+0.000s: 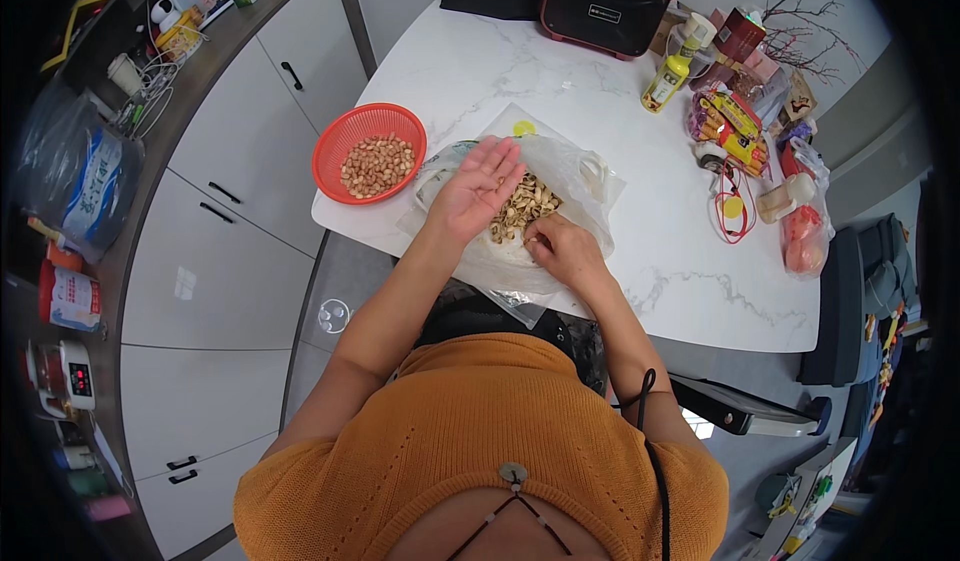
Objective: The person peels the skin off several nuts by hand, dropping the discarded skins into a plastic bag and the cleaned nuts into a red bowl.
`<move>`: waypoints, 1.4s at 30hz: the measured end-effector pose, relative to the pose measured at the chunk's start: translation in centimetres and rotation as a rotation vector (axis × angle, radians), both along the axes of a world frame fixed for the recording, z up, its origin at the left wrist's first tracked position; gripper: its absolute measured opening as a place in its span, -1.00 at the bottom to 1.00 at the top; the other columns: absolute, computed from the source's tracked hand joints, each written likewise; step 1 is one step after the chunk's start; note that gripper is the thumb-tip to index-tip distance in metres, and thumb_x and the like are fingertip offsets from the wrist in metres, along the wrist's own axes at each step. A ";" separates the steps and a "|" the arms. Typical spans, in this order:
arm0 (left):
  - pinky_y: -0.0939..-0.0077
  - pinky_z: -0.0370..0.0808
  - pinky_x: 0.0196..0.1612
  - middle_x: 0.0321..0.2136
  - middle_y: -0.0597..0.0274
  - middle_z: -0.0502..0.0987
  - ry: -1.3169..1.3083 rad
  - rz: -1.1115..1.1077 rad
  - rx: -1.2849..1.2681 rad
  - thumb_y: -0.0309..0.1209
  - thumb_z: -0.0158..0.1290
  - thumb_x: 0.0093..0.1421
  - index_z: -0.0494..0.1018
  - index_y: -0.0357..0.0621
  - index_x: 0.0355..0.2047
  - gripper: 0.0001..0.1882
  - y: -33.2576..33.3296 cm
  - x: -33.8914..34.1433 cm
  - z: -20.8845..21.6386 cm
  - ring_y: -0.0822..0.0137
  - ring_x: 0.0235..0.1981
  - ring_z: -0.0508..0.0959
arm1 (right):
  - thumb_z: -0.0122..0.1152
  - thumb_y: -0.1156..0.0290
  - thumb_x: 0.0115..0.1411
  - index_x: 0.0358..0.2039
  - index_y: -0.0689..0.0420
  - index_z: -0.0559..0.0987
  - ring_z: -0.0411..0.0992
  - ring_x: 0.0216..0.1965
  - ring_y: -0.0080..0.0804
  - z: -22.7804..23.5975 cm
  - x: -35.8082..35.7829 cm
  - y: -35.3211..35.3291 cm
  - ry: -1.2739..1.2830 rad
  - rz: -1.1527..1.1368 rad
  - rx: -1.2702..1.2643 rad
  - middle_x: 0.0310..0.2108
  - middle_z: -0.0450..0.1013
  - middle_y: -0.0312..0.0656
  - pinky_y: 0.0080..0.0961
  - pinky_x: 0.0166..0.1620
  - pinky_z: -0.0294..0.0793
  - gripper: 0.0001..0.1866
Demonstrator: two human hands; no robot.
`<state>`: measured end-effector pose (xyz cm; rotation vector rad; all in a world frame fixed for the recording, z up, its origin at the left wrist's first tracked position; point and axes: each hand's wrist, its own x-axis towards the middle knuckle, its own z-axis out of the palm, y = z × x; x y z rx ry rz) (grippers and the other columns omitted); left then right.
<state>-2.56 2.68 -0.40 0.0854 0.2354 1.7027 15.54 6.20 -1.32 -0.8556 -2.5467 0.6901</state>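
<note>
Lying in a loose heap, the shells [530,199] sit on a thin, see-through bag [592,201] at the near edge of the table [690,261]. On the left side of the heap, the left hand [475,196] is turned palm up, with its fingers stretched out and not gripping. On the other side, the right hand [570,251] is down by the shells with its fingers bent in. I can't tell if they pinch anything, because the back of the hand hides them.

Just left of the bag is a round red basket [322,156] with lots of brown nuts [378,166] inside. The table is white and shiny, with thin grey lines running through it. A big black and red box [610,6] stands at the far side. To the right are a yellow bottle [668,81], a bright snack pack [730,126] and a red cord [735,226], with bare twigs [810,31] behind them.

Around the table, the floor [338,271] is grey. White cupboards [240,111] with black handles curve along the left. Their dark top holds a big jug [95,186] and a small pot [75,376] with red lights. Far right is a dark seat [845,301].
</note>
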 end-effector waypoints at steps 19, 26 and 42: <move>0.48 0.41 -0.02 -0.09 0.12 0.37 0.869 0.043 -0.141 -0.72 -0.21 0.09 0.40 -0.34 -0.21 -0.72 0.0 0.4 0.4 0.36 -0.07 0.39 | 0.09 0.43 -0.06 -0.49 0.07 0.47 0.40 -0.42 -0.18 -0.2 0.2 0.0 0.006 -0.009 -0.023 -0.49 0.38 -0.18 -0.34 -0.37 0.37 -0.93; 0.56 0.44 -0.08 -0.07 0.12 0.37 0.907 0.022 -0.192 -0.70 -0.20 0.11 0.42 -0.33 -0.23 -0.74 -0.3 0.3 1.0 0.36 -0.08 0.40 | 0.08 0.42 -0.05 -0.49 0.06 0.46 0.39 -0.42 -0.16 -0.3 0.2 0.0 -0.004 -0.006 -0.029 -0.49 0.37 -0.18 -0.33 -0.37 0.37 -0.93; 0.54 0.42 -0.15 -0.24 0.13 0.49 1.648 0.744 -0.527 -0.64 -0.15 0.05 0.45 -0.22 -0.22 -0.71 -3.1 -12.5 1.9 0.31 -0.19 0.47 | -0.03 0.59 0.10 -0.25 0.18 0.48 0.44 -0.44 -0.48 -1.0 -0.3 0.6 0.431 -0.033 -0.558 -0.44 0.40 -0.20 -0.66 -0.40 0.41 -0.80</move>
